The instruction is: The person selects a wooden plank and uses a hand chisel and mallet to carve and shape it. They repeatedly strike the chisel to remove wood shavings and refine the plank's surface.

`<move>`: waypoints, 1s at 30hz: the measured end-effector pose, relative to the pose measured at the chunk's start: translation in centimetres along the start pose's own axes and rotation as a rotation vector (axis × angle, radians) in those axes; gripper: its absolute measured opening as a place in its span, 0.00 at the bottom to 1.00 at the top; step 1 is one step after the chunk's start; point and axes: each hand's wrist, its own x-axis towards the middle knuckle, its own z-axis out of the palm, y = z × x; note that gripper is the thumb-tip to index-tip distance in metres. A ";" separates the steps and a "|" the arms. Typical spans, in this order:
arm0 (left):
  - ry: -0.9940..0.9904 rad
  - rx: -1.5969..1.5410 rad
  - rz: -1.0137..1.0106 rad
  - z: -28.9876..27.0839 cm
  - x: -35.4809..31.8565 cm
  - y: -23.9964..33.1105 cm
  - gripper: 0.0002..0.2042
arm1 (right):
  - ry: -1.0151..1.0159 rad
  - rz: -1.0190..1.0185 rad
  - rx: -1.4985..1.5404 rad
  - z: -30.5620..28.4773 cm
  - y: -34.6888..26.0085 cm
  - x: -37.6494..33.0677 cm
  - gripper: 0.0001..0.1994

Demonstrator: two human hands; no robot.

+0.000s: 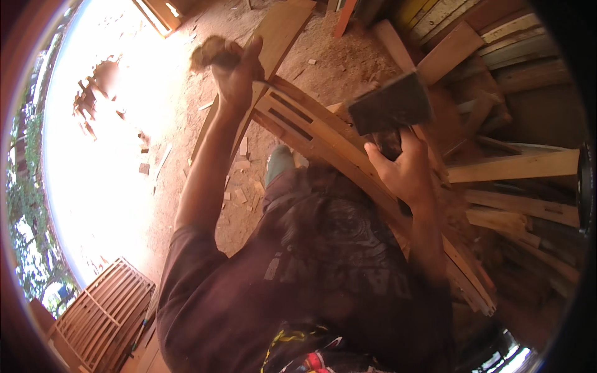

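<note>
My left hand (235, 78) is closed round a dark handle with a frayed, brown wooden end (211, 51). It looks like a chisel, but its blade does not show. My right hand (401, 163) grips a mallet (390, 104) with a dark, blocky head, raised over the timber and partly blurred. Below and between my hands, long wooden beams (336, 146) run diagonally from upper left to lower right. Two narrow slots (290, 108) are cut in the beams near their far end. A wide plank (283, 40) lies beyond, close to my left hand.
Offcut boards (451, 53) and stacked lumber (516, 168) crowd the right side. Small wood scraps (241, 165) litter the dirt floor (329, 65). A slatted wooden frame (102, 311) leans at lower left. Bright sunlight washes out the ground at left.
</note>
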 end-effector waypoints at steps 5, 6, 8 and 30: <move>-0.207 0.235 0.265 0.4 1.4 0.0 0.19 | -0.098 0.166 0.006 0.8 2.3 -1.4 0.16; -0.189 0.380 0.350 0.7 1.1 -0.4 0.20 | -0.109 0.171 -0.008 0.9 2.3 -1.5 0.16; -0.203 0.446 0.245 1.0 0.0 -1.2 0.20 | -0.049 0.084 0.019 1.4 2.7 -1.2 0.16; -0.350 0.539 0.371 2.3 -3.9 -5.4 0.08 | 0.085 -0.461 -0.204 0.9 -3.0 6.2 0.15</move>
